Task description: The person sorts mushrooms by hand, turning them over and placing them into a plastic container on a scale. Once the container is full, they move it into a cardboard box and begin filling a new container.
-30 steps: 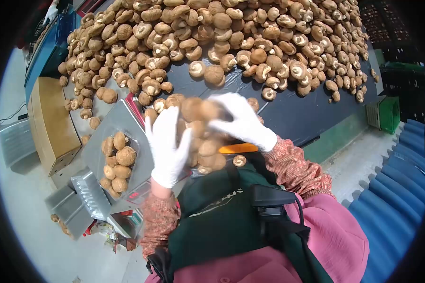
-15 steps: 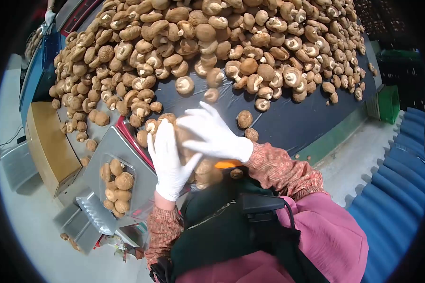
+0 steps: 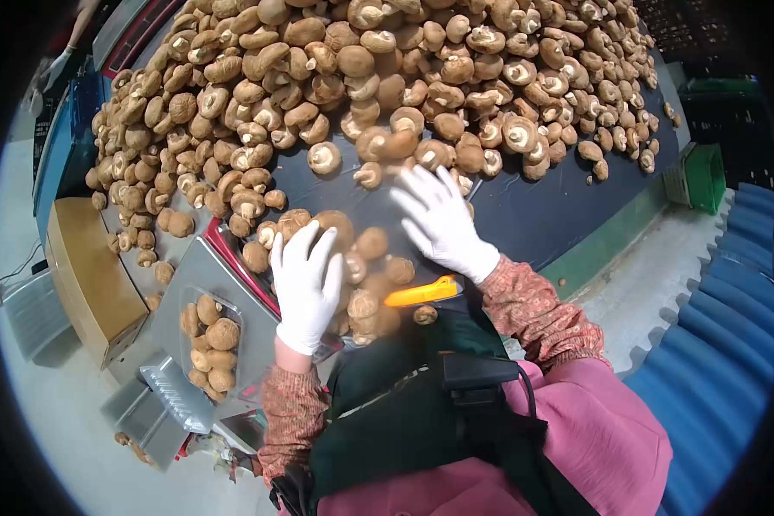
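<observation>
My left hand (image 3: pixel 308 288), in a white glove, has its fingers apart at the left side of a small group of brown mushrooms (image 3: pixel 364 304). Several of these mushrooms are blurred. My right hand (image 3: pixel 445 225), also gloved, is spread with its fingertips at the front edge of the large mushroom pile (image 3: pixel 482 73). Blurred mushrooms lie just beyond those fingertips. Between my hands, close to my apron, is a yellow-orange tool (image 3: pixel 423 291) shaped like a cutter handle. A single mushroom (image 3: pixel 425 315) sits just below it.
On a grey plate (image 3: pixel 168 299) at left is a clear tray (image 3: pixel 240 337) holding several mushrooms. Stacked clear trays (image 3: pixel 174 391) stand below it, a cardboard box (image 3: pixel 95 275) beyond. Another person's gloved hand (image 3: pixel 58 67) shows top left. Blue corrugated sheeting (image 3: pixel 714 327) lies right.
My right hand has moved away from my left, to the right, and its fingers have spread. Mushrooms between my hands have shifted, and more of the yellow-orange tool shows.
</observation>
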The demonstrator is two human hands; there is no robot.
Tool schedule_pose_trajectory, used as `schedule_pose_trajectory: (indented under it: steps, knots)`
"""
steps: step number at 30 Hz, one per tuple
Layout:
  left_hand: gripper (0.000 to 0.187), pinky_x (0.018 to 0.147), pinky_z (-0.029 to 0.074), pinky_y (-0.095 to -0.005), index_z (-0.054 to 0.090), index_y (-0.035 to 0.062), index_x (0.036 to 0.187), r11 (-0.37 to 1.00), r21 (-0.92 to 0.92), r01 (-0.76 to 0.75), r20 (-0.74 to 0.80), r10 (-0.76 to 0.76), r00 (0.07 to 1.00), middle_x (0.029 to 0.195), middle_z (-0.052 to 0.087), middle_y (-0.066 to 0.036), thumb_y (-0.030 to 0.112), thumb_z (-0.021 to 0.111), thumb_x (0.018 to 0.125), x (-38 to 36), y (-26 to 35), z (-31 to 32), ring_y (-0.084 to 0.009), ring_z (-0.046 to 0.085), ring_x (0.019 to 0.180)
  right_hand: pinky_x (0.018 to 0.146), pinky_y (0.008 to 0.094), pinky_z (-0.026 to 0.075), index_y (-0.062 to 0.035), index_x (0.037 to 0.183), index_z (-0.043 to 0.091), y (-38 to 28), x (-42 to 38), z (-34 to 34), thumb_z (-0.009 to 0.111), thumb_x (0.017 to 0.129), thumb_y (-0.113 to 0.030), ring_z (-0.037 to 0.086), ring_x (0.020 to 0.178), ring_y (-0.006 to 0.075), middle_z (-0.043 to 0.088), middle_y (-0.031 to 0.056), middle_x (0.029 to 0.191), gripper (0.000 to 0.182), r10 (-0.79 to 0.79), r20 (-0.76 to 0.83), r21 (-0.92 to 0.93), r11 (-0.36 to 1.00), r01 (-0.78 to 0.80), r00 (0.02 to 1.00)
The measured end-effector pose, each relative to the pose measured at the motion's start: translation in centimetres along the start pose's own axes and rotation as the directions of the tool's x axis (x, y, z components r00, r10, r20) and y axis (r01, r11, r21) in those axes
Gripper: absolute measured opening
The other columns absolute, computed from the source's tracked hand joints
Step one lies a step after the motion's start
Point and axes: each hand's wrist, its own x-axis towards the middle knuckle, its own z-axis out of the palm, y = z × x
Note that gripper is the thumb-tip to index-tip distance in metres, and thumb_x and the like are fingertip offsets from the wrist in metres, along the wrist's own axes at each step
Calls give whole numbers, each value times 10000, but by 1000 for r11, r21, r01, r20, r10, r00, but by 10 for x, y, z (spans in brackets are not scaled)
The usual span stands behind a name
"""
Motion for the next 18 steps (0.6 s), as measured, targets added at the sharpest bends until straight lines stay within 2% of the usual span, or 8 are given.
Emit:
schedule_pose_trajectory:
  steps: [1, 5, 6, 9, 11, 13, 17, 18]
  knots:
    - [345, 1171, 301, -509, 668, 89, 1244, 1000, -13, 10, 7, -10, 1000, 1276, 626, -128, 164, 674, 908, 0, -1, 1, -299, 555, 1239, 1175, 520, 305, -86, 1320, 597, -4, -4, 4, 689, 856, -176, 418, 1392, 327, 483, 164, 1464, 482, -64, 21, 21, 998, 63, 998]
    - [338, 1157, 307, -515, 672, 88, 1220, 998, -45, 50, 51, -48, 998, 1228, 643, -133, 184, 684, 896, 1, -5, 5, -312, 562, 1218, 968, 453, 484, -79, 1152, 657, 1, 6, -5, 689, 798, -58, 617, 1095, 318, 648, 114, 1174, 356, -153, -244, 165, 967, 196, 958]
    - [346, 1158, 304, -515, 669, 86, 1225, 998, -48, 45, 50, -42, 998, 1229, 643, -134, 187, 685, 894, 2, -5, 6, -313, 562, 1217, 845, 434, 495, -90, 1095, 661, 4, 18, -14, 682, 773, -26, 635, 927, 304, 668, 73, 1020, 329, -98, -311, 158, 975, 154, 945]
    - [382, 1159, 304, -514, 655, 69, 1243, 999, -32, 32, 56, -30, 998, 1232, 647, -136, 203, 691, 887, 6, -3, 8, -308, 569, 1215, 784, 402, 472, -121, 1062, 671, 28, 49, -16, 709, 772, -56, 618, 900, 270, 661, 41, 986, 299, -33, -406, 31, 998, 50, 913]
    - [389, 1160, 314, -507, 657, 72, 1249, 999, -16, 37, 64, -36, 997, 1238, 655, -131, 192, 698, 881, 11, 0, 8, -297, 583, 1211, 765, 390, 459, -122, 1049, 672, 23, 78, -15, 717, 805, -122, 603, 876, 265, 630, 35, 925, 248, -41, -345, -42, 999, 28, 938]
    - [411, 1161, 306, -506, 653, 66, 1249, 998, -54, 14, 32, -12, 999, 1240, 654, -133, 208, 709, 869, 9, -3, 13, -302, 582, 1213, 765, 393, 457, -99, 1033, 663, 6, 99, -16, 708, 870, -391, 604, 885, 259, 605, 58, 895, 338, 44, -184, -187, 979, -79, 982]
    - [412, 1164, 298, -504, 655, 61, 1238, 999, -28, 30, 27, -29, 999, 1234, 655, -129, 224, 714, 864, 9, -6, 15, -301, 577, 1219, 629, 407, 503, -97, 1049, 677, 19, 106, 24, 774, 790, -501, 657, 757, 284, 643, 75, 818, 489, 191, -6, -284, 941, -185, 982]
    - [411, 1164, 295, -506, 655, 60, 1235, 999, -35, 31, 7, -30, 1000, 1234, 654, -128, 224, 715, 863, 8, -6, 15, -299, 576, 1221, 605, 426, 522, -96, 1010, 672, 17, 108, 24, 769, 798, -499, 672, 735, 314, 666, 74, 816, 466, 118, -112, -171, 976, -136, 987]
